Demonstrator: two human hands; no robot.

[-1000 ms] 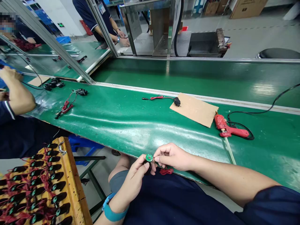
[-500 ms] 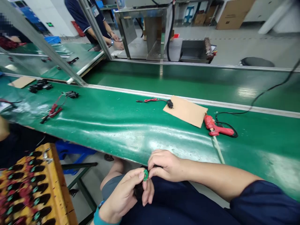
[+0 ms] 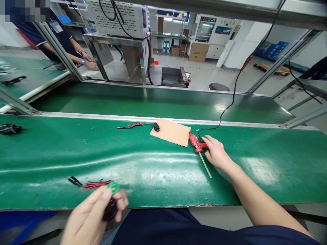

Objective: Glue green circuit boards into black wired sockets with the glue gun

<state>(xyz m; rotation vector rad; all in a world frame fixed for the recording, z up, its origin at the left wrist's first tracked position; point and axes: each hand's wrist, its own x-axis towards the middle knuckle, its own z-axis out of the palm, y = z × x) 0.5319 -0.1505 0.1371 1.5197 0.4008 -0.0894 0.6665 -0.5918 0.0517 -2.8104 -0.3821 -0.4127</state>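
Observation:
My left hand (image 3: 89, 212), closed and slightly blurred, pinches a small green circuit board (image 3: 113, 187) between thumb and fingers. Below the board, a round black housing (image 3: 110, 209) sits within the same fingers. Red and black wires (image 3: 94, 184) trail left from the board over the bench, ending in a black connector (image 3: 74, 181). My right hand (image 3: 217, 153) is at the red hot glue gun (image 3: 194, 142), its fingers apart around the handle, which they partly hide. The gun lies on the bench, a pale glue stick (image 3: 205, 166) protruding from its rear.
A cardboard piece (image 3: 171, 132) lies beside the gun's nozzle, with a black wired part (image 3: 156, 127) on its left edge. The gun's black cord (image 3: 233, 97) rises rightward. Metal posts (image 3: 57, 51) frame the green bench (image 3: 153, 177). A co-worker (image 3: 63, 41) stands beyond, at left.
My right hand has left the circuit board and reached forward to the glue gun. My left hand has moved left with the board and housing. The view has turned right.

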